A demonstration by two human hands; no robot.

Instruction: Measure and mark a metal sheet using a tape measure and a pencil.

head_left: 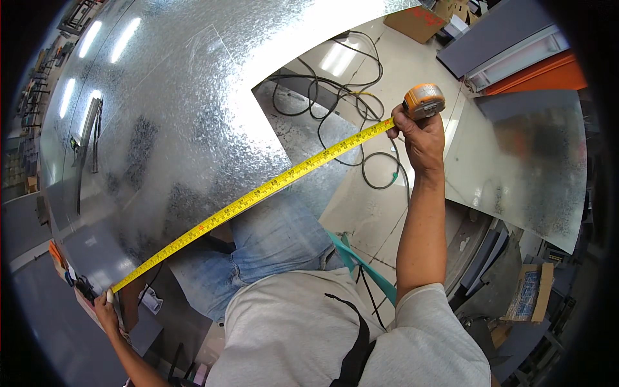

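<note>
A yellow tape measure blade point(259, 193) stretches slantwise across my front, rising from lower left to upper right. Its orange and grey case point(423, 101) is gripped in my right hand point(420, 143), raised over the floor on the right. At the other end, my left hand point(107, 314) pinches the blade's tip beside the near left corner of a large galvanized metal sheet point(138, 109). The blade passes along the sheet's near edge, and beyond the sheet's right corner it runs through the air.
Black cables point(316, 97) lie coiled on the tiled floor point(371, 213). To the right stands another metal sheet point(516, 151). Cardboard boxes point(412, 24) sit at the far right. Dark-handled tools point(84, 287) rest near my left hand, and thin metal strips point(90, 142) lie on the sheet.
</note>
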